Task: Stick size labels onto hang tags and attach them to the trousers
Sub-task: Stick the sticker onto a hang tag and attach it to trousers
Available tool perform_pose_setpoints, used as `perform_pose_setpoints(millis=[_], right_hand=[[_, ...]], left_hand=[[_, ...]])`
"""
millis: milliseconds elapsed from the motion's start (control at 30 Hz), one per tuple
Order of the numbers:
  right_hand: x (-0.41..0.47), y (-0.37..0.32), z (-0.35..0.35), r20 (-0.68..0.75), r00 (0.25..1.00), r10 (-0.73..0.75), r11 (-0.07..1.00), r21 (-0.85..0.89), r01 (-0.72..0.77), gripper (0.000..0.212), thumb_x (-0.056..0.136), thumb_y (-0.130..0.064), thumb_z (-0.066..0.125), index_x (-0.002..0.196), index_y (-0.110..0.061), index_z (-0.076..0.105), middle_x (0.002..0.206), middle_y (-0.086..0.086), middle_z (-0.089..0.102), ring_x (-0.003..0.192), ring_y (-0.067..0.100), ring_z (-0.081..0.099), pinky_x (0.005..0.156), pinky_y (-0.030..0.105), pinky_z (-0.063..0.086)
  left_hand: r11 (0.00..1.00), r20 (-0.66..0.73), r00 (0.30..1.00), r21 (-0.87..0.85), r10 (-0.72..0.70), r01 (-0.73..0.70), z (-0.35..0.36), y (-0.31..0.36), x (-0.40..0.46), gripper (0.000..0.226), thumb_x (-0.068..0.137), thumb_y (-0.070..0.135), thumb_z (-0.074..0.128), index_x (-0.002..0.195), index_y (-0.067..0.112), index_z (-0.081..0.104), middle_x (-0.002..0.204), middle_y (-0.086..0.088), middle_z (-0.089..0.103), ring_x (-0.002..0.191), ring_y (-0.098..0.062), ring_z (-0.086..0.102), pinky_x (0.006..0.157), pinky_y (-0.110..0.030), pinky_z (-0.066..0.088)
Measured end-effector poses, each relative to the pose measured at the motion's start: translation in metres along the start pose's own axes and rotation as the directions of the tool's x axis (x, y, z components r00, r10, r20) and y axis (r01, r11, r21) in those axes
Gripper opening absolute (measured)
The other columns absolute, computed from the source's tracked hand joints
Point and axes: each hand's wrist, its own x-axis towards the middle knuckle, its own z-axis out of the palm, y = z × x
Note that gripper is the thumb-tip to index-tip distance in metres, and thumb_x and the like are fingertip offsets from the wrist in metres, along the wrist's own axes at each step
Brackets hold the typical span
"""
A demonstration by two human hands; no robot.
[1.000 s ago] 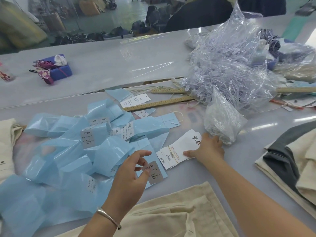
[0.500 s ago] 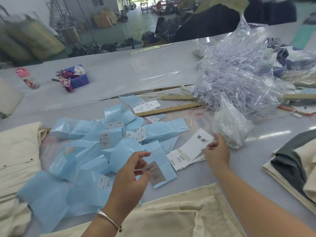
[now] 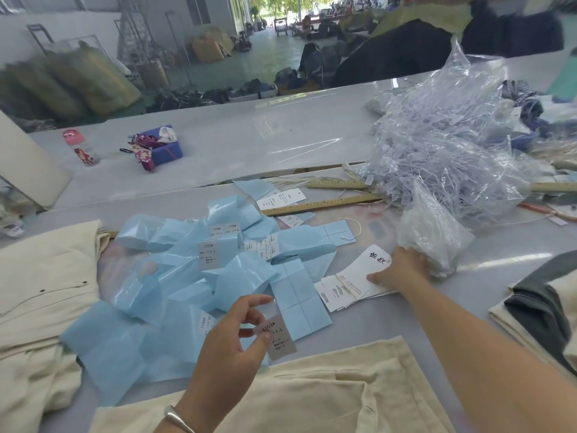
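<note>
Grey size label (image 3: 278, 338) sits pinched in your left hand (image 3: 229, 348), just in front of the blue backing strips (image 3: 175, 276). Your right hand (image 3: 402, 270), beyond those strips' right edge, lies flat with fingers straight on the hang tags (image 3: 352, 284).

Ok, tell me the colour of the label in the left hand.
Grey with dark print, on the label pinched by the left hand; head view.

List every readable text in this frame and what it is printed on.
"1103#" and "L": size label pinched in the left hand.
"1103#", "L": label on the blue backing sheets.
Two brush characters, unreadable: hang tag under the right hand.
Smaller print: too small.
</note>
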Motion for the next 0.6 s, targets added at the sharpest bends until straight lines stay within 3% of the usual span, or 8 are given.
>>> perform_pose_setpoints(millis=[167,400,600], right_hand=[[0.001,-0.002,-0.001,-0.021,0.999,0.033,0.996,0.078,-0.032,0.088,0.061,-0.04,0.087,0.13,-0.01,0.041,0.136,0.015,0.042,0.13,0.033,0.037,0.103,0.04,0.039],[-0.015,0.003,0.011,-0.196,0.973,-0.122,0.986,0.092,0.142,0.071,0.068,-0.035,0.084,0.122,-0.008,0.046,0.121,0.014,0.053,0.117,0.032,0.047,0.092,0.038,0.041],[-0.019,0.004,0.019,-0.251,0.952,-0.174,0.97,0.122,0.21,0.076,0.072,-0.029,0.082,0.132,-0.009,0.041,0.128,0.013,0.048,0.122,0.03,0.044,0.098,0.04,0.04]], left_hand=[[1.0,-0.015,1.0,-0.006,-0.009,0.008,-0.004,-0.004,0.002,0.045,0.085,0.002,0.067,0.107,0.041,0.059,0.09,0.02,0.059,0.096,-0.003,0.059,0.079,-0.01,0.048],[1.0,0.006,1.0,0.002,-0.01,0.01,0.005,-0.002,0.006,0.042,0.087,0.005,0.067,0.106,0.042,0.058,0.092,0.023,0.058,0.097,-0.002,0.057,0.08,-0.015,0.049],[0.998,-0.011,0.999,-0.054,-0.038,0.037,0.016,-0.004,0.013,0.042,0.086,0.003,0.067,0.105,0.04,0.061,0.084,0.018,0.061,0.091,-0.004,0.061,0.079,-0.012,0.05]])
